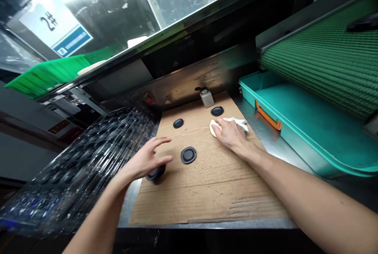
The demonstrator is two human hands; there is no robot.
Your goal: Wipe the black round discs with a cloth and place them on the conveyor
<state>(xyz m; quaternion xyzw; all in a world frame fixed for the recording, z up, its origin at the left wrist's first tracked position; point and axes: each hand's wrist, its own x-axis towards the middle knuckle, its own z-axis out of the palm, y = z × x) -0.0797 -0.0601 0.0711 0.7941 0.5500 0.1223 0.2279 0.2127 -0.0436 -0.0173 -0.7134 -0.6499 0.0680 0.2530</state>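
My right hand (232,134) is closed around a small cream-coloured pad (215,128) at the right of the cardboard sheet (212,191). Behind its fingers lies a crumpled white cloth or glove (240,122). With thumb and fingers apart, my left hand (149,157) hovers at the sheet's left edge. Just under it is a black round part (156,173), partly hidden by the hand; I cannot tell whether they touch. Between my hands lies a flat black oval part (188,154). Two more, a smaller black part (178,123) and another black part (217,111), lie farther back.
A small square bottle (207,98) with its lid open stands at the sheet's back edge. Stacked clear plastic trays (88,159) are at left. On the right, a teal bin (304,151) with an orange latch sits below a green conveyor belt (327,49). A green crate (53,73) is upper left.
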